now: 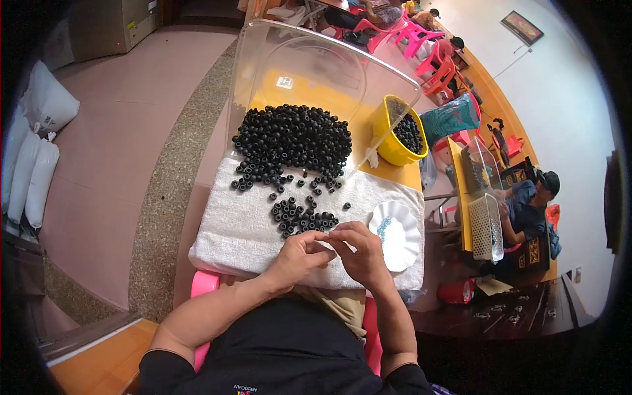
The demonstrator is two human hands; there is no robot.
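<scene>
My left hand [299, 259] and my right hand [359, 253] meet over the front of a white towel [220, 232]. The fingertips of both are pinched together; whatever lies between them is hidden or too small to name. Just beyond my left hand is a loose cluster of round black parts with holes [296, 218], like large beads. A big heap of the same black parts [293, 137] lies farther off, at the mouth of a transparent plastic bin [388, 72]. Beside my right hand sits a white fluted dish [406, 253] holding tiny light-blue pieces [384, 227].
At the table's right a yellow basket [398, 153] holds more black parts. White sacks [43, 178] lean at the far left. On the right, a person in a dark cap [532, 204] sits at a table with a white perforated basket [486, 227]. Pink chairs [418, 39] stand farther back.
</scene>
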